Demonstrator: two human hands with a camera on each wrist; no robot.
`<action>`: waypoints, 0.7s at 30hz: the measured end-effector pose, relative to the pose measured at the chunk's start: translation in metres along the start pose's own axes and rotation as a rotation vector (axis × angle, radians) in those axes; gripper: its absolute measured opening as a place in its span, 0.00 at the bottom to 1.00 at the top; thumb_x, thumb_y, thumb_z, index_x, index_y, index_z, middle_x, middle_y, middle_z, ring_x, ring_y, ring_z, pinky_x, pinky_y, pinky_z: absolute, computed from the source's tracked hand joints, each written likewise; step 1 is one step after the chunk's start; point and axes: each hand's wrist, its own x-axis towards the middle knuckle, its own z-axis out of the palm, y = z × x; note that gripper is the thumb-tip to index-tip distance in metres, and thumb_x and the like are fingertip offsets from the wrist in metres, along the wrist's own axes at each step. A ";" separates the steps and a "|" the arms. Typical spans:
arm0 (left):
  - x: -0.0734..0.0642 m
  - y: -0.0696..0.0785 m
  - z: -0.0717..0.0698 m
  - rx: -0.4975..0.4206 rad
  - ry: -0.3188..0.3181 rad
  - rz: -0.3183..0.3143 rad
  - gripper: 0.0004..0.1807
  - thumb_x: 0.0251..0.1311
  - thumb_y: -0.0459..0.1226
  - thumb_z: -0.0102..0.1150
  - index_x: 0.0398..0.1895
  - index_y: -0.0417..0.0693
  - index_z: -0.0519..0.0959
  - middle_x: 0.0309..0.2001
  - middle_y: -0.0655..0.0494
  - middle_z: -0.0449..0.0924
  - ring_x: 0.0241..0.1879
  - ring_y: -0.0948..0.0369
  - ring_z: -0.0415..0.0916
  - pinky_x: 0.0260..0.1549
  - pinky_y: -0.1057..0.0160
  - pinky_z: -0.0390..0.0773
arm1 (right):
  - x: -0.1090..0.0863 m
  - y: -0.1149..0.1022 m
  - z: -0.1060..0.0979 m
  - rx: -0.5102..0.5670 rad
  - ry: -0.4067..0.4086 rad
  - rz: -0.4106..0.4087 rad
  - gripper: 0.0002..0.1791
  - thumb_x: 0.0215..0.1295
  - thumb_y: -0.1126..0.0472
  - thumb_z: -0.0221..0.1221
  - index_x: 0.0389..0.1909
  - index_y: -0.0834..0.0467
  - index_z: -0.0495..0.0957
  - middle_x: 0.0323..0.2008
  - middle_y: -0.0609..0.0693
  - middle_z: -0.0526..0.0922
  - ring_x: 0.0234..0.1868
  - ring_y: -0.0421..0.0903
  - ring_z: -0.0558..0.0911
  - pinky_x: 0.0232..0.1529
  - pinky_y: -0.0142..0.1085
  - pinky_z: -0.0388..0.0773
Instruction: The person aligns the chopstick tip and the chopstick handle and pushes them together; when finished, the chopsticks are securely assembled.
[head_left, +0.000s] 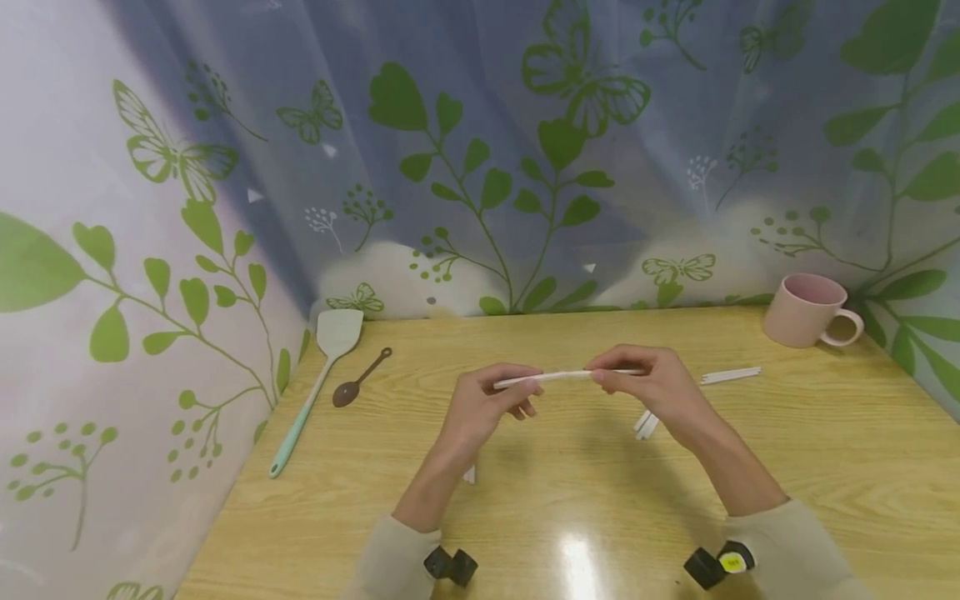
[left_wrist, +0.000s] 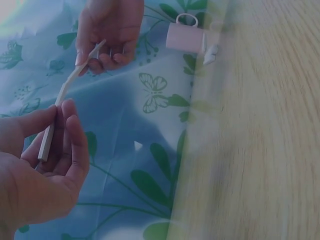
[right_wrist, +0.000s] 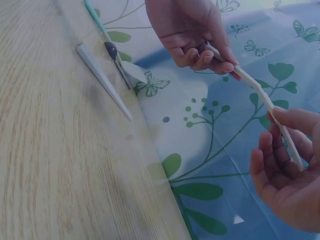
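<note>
Both hands hold one thin white stick (head_left: 566, 376) above the table, one hand near each end. My left hand (head_left: 483, 404) pinches its left part between thumb and fingers. On the other part, my right hand (head_left: 656, 385) has thumb and fingertips closed. The wrist views show a bend at the stick's middle, between the hands; the two halves are still joined. In the left wrist view my left hand (left_wrist: 50, 165) is nearest, and the right wrist view shows my right hand (right_wrist: 292, 165) close up. Fingers cover parts of the stick.
Short white sticks lie on the wooden table (head_left: 555, 500): a group at right (head_left: 731, 376), another (head_left: 646, 424) below my right hand, and some (head_left: 470, 474) partly hidden by my left wrist. Left are a spatula (head_left: 309, 400) and brown spoon (head_left: 360, 379); a pink mug (head_left: 802, 312) stands back right.
</note>
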 end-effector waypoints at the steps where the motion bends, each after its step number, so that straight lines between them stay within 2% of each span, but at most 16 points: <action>1: 0.000 0.000 -0.001 -0.002 0.002 0.000 0.13 0.67 0.38 0.69 0.51 0.45 0.88 0.41 0.47 0.90 0.29 0.60 0.85 0.37 0.60 0.86 | 0.000 -0.001 0.001 0.000 0.000 0.002 0.18 0.70 0.51 0.69 0.50 0.62 0.86 0.45 0.47 0.87 0.44 0.49 0.86 0.46 0.40 0.84; 11: 0.001 -0.001 -0.003 0.047 -0.033 0.004 0.12 0.68 0.38 0.68 0.52 0.46 0.87 0.42 0.47 0.90 0.32 0.60 0.85 0.40 0.56 0.87 | 0.001 -0.003 -0.001 -0.007 -0.010 -0.006 0.18 0.69 0.51 0.69 0.49 0.61 0.86 0.47 0.49 0.87 0.47 0.49 0.87 0.49 0.42 0.84; 16: 0.002 -0.003 0.000 0.046 -0.045 0.017 0.12 0.69 0.37 0.68 0.52 0.45 0.87 0.42 0.48 0.90 0.32 0.60 0.85 0.39 0.57 0.87 | 0.001 0.000 -0.002 0.010 -0.004 -0.007 0.18 0.70 0.52 0.69 0.50 0.62 0.86 0.45 0.53 0.87 0.43 0.50 0.87 0.50 0.42 0.83; 21: 0.002 -0.006 0.002 0.027 -0.037 0.026 0.12 0.69 0.37 0.68 0.52 0.44 0.87 0.41 0.48 0.90 0.30 0.60 0.85 0.36 0.60 0.87 | 0.003 0.003 0.000 0.040 -0.040 -0.006 0.18 0.70 0.53 0.68 0.51 0.62 0.84 0.43 0.55 0.87 0.42 0.50 0.88 0.52 0.44 0.83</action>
